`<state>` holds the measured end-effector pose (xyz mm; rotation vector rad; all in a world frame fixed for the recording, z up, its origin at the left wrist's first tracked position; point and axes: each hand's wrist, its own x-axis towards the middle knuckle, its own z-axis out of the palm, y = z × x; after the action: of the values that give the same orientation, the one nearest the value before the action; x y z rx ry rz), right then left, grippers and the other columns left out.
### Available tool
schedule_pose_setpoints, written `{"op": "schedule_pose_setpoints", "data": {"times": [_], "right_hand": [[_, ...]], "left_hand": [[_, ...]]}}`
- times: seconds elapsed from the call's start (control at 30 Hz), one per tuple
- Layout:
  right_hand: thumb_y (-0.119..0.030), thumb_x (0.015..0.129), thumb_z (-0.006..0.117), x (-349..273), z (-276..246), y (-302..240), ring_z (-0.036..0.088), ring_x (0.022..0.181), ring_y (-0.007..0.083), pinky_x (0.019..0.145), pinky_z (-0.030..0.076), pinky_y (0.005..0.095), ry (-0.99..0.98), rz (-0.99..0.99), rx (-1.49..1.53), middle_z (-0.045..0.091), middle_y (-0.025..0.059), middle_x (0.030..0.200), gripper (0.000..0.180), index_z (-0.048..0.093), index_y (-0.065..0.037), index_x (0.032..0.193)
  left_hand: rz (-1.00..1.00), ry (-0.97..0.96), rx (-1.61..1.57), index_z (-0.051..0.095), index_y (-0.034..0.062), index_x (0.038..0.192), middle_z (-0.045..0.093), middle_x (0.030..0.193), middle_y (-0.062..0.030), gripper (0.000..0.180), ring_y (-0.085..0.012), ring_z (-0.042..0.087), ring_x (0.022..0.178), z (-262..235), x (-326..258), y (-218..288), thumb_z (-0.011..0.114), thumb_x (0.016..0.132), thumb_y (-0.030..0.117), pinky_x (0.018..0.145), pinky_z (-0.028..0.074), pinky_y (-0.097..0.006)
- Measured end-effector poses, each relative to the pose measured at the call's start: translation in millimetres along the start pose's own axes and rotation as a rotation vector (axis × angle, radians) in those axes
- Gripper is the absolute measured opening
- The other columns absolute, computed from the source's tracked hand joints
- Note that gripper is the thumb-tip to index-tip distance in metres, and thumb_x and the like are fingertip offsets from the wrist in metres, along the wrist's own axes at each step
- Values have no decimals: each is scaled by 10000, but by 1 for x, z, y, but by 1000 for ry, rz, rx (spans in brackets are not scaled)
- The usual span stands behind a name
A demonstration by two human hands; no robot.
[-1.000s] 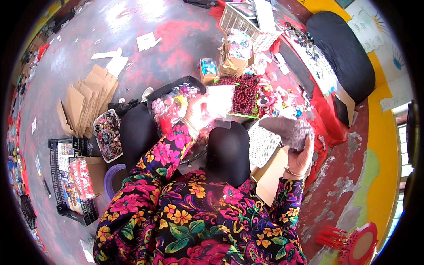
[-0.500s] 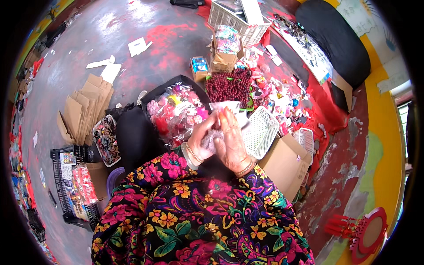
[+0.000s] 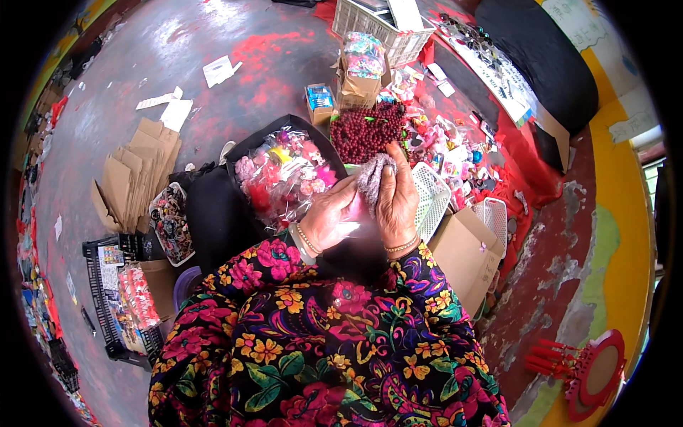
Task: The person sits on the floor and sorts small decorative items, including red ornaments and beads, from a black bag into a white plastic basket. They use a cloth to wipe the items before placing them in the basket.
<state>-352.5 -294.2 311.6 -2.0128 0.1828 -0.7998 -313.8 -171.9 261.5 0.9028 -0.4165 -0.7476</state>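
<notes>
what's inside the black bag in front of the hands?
The black bag holds clear packets of pink and red trinkets. Its near end is covered by the left hand; deeper layers are hidden.

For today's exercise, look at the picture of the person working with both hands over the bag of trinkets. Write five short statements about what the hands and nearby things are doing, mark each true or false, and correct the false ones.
1. Both hands are together in front of the person. True: the left hand and right hand meet at a small greyish fuzzy item.
2. The pile of dark red beads lies beyond the hands. True.
3. The flattened cardboard boxes lie to the person's right. False: they lie on the floor to the left.
4. The open black bag of pink trinkets is closed tight. False: it lies open, its contents showing.
5. The right hand rests on the white plastic basket. False: it is raised at the fuzzy item.
</notes>
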Motion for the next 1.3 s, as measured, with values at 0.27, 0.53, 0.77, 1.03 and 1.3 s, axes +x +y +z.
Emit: {"op": "schedule_pose_setpoints", "data": {"times": [0.27, 0.53, 0.77, 1.03, 1.3], "right_hand": [[-147, 928, 433, -8, -3, 16, 449, 1188, 300, 985, 341, 334, -101, 260, 36, 516, 204, 1206, 302, 500, 5, 1180], [-146, 837, 557, 0, -1, -24, 277, 1303, 353, 1063, 182, 460, -262, -269, -342, 439, 176, 1302, 323, 551, -70, 1151], [-117, 817, 594, 13, 15, -2, 559, 1053, 264, 933, 381, 403, -177, -339, -452, 617, 107, 1025, 224, 608, -65, 1035], [-192, 929, 467, 42, -43, 64, 577, 754, 129, 685, 474, 239, 26, 405, 251, 608, 69, 831, 252, 576, 15, 1024], [-88, 851, 523, 39, -1, -10, 588, 943, 269, 780, 477, 341, -98, -78, 30, 579, 149, 1054, 370, 458, -56, 1214]], "left_hand": [[-88, -155, -342, 200, 69, 1383, 415, 1265, -57, 684, -165, 441, 1148, 10, 0, 11, 538, 803, -63, 946, 387, -315], [-86, -167, 3, 345, 37, 1307, 433, 1278, -90, 523, -200, 455, 1150, -3, 0, 11, 540, 824, -10, 936, 399, -340], [2, -270, 162, 354, 41, 1307, 465, 1231, -74, 507, -161, 461, 1128, -13, -1, -3, 511, 833, -51, 938, 392, -311], [-43, -110, -253, 288, 14, 1336, 482, 1216, -113, 541, -237, 520, 1092, -11, -1, 22, 484, 836, -51, 891, 454, -362], [-92, 5, -623, 473, 60, 1194, 559, 1069, -51, 271, -150, 557, 983, -7, 10, 8, 435, 927, 89, 840, 467, -294]]}}
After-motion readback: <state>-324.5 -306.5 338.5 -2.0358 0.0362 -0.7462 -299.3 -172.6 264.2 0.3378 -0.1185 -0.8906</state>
